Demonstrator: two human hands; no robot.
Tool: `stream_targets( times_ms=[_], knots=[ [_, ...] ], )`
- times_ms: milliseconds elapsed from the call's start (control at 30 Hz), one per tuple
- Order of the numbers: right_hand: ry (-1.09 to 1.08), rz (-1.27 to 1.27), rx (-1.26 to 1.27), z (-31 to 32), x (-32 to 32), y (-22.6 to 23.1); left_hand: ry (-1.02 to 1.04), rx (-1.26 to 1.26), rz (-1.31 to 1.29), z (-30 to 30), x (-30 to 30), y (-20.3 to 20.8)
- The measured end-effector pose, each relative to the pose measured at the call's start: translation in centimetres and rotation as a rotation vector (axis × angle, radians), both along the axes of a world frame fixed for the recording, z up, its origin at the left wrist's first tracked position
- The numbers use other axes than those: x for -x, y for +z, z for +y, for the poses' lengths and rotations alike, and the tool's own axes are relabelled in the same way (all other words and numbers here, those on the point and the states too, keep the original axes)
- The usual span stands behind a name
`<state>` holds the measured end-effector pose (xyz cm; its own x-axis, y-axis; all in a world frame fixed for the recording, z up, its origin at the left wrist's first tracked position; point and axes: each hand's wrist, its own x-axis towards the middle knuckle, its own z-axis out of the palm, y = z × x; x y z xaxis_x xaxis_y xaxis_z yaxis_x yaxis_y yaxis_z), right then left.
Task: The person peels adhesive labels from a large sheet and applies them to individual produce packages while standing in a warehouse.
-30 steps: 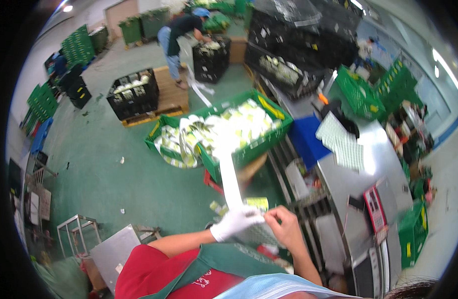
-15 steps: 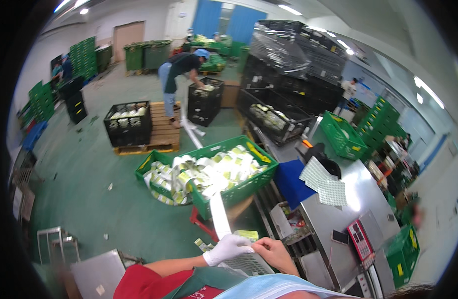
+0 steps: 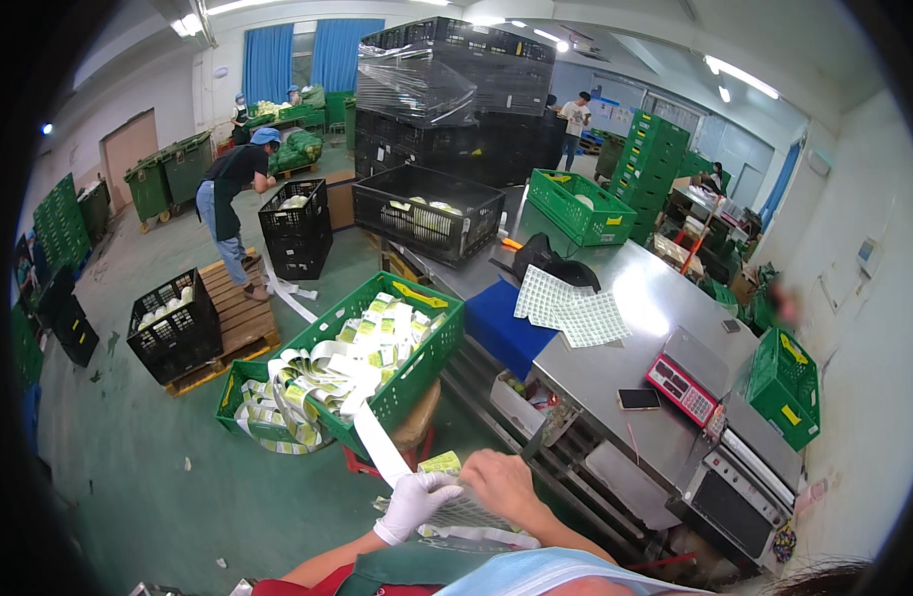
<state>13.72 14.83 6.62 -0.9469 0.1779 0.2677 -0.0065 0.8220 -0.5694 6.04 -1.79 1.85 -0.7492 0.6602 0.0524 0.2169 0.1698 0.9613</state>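
My left hand (image 3: 415, 505), in a white glove, pinches the white backing of a label strip (image 3: 381, 445). The strip runs down to it from a green crate (image 3: 432, 350) heaped with white and yellow-green labels (image 3: 382, 333). My bare right hand (image 3: 504, 484) is right beside the left, its fingers curled together; what is between them is hidden. A yellow-green label (image 3: 441, 463) shows just beyond the fingertips of both hands. Below the hands is a grey mesh-like surface (image 3: 471, 513), partly covered by my arms and apron.
To the right stands a steel table (image 3: 596, 382) with label sheets (image 3: 574, 306), a phone (image 3: 638, 399) and a red scale (image 3: 681, 389). A smaller green crate (image 3: 240, 387) adjoins the label crate. Farther off, a person (image 3: 225, 204) bends over black crates (image 3: 296, 228).
My view has swung right, so the room has shifted left in the picture. The right hand has lifted slightly off the left hand's fingertips, while the left keeps the strip.
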Motion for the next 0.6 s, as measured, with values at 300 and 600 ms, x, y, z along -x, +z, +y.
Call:
stream_targets(
  times_ms=[300,600],
  knots=[
    [-0.173,-0.124,0.676,3.4,0.5,-2.5,0.010,-0.104,0.176,0.3,1.0,-0.7],
    [0.061,-0.128,1.090,-0.7,2.5,-0.4,-0.150,-0.122,0.116,-0.9,0.9,1.6]
  ],
)
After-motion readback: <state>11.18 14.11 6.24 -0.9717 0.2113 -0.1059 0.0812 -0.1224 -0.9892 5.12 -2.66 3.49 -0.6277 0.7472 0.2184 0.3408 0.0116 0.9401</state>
